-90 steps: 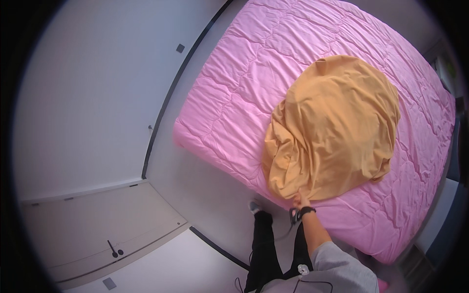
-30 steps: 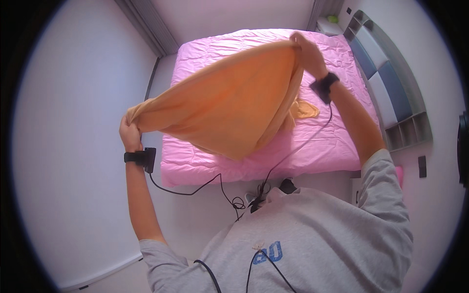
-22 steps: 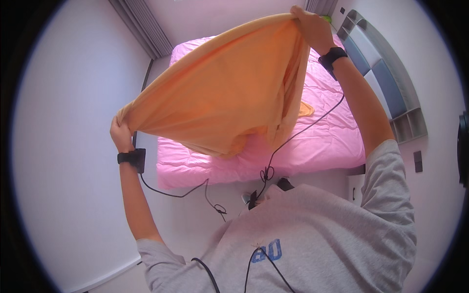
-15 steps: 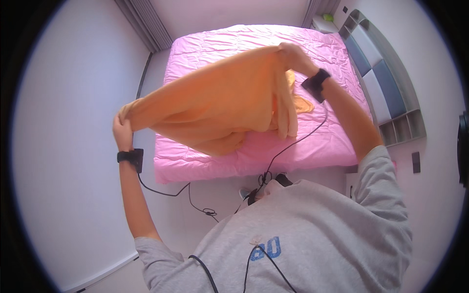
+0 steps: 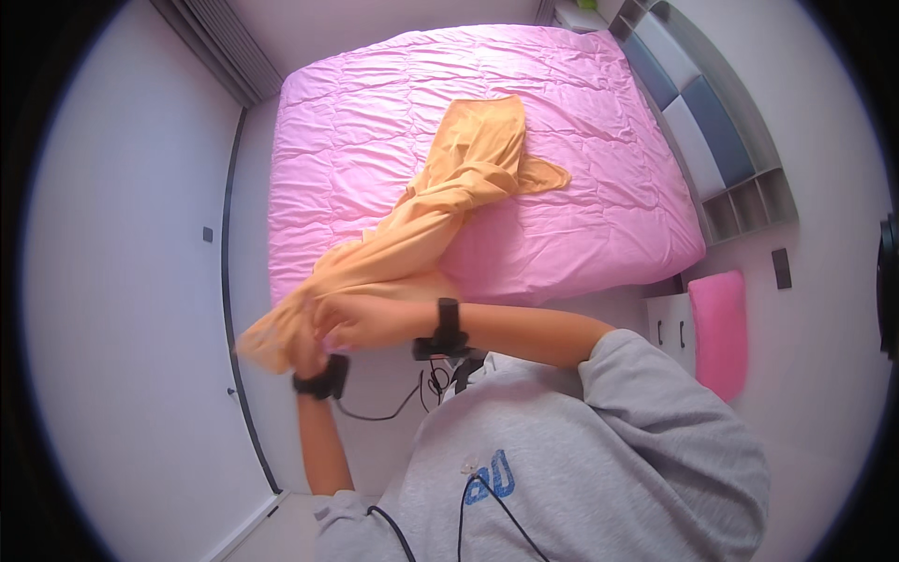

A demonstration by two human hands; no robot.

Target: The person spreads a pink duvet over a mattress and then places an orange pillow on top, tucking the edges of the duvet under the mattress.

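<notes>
A long orange cloth (image 5: 403,234) runs in loose, bunched folds from the middle of the bed down to its near left edge. Its near end hangs past the mattress, gathered at my two hands. My left hand (image 5: 304,342) is closed on that end, slightly smeared by motion. Right beside it, almost touching, is my right hand (image 5: 370,320), its fingers curled and pinched at the cloth; the exact grip is partly hidden. At the far end the cloth lies flatter, with a squared edge and a small flap sticking out to the right.
The bed (image 5: 599,225) carries a quilted pink cover. Along its right side stands a padded headboard (image 5: 716,131) with open shelves. A white cabinet (image 5: 670,328) and a pink folded item (image 5: 719,332) are at the near right. Black cables (image 5: 379,415) dangle from both wrist straps.
My right hand has come from above the bed's far right down to my left hand. The cloth, stretched wide between them before, has dropped onto the bed. My left hand moved nearer and rightward.
</notes>
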